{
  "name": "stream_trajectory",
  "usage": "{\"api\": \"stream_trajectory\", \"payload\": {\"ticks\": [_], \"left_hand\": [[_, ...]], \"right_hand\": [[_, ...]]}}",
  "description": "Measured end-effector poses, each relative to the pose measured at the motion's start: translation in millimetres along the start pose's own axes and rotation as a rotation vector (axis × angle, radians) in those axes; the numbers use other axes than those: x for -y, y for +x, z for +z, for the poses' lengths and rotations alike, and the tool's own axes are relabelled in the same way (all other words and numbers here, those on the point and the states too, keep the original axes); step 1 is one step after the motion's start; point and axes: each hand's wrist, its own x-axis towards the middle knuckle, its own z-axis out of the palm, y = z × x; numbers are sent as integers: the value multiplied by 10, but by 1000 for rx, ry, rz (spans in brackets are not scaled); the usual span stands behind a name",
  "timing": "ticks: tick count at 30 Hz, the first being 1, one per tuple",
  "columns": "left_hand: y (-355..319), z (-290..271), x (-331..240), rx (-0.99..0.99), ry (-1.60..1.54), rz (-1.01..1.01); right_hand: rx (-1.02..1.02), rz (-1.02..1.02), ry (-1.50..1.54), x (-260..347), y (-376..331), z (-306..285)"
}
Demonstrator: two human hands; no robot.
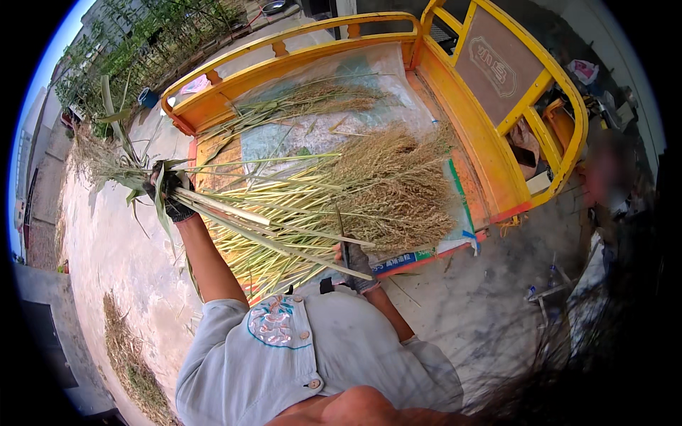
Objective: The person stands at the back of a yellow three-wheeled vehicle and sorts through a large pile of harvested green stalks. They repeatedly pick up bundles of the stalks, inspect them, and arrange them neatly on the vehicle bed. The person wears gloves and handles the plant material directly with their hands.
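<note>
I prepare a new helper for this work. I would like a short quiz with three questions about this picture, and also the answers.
1. Multiple choice: what does the person's left hand grip? a) a rope; b) a bucket; c) stalks.
2. True or false: the cart is painted mainly blue.
3. Fill in: the brown seed heads lie toward the picture's ____ side, seen from their pale stems.

Key: 1 c; 2 false, it is yellow-orange; 3 right.

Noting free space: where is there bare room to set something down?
Bare floor lies between the cart and the straw strip. The plastic sheet is bare where the side board meets the end panel. Crowded: the cart's near side, piled with stalks, crossed by those in the left hand.
</note>
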Motion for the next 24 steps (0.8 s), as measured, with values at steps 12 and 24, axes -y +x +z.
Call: {"api": "stream_trajectory", "payload": {"ticks": [12, 24], "left_hand": [[-307, -635, -283, -2, -52, -217], [-316, -1017, 451, -43, -52, -366]], "right_hand": [[-221, -302, 399, 191, -600, 1055], [-803, -1082, -729, -51, -769, 765]]}}
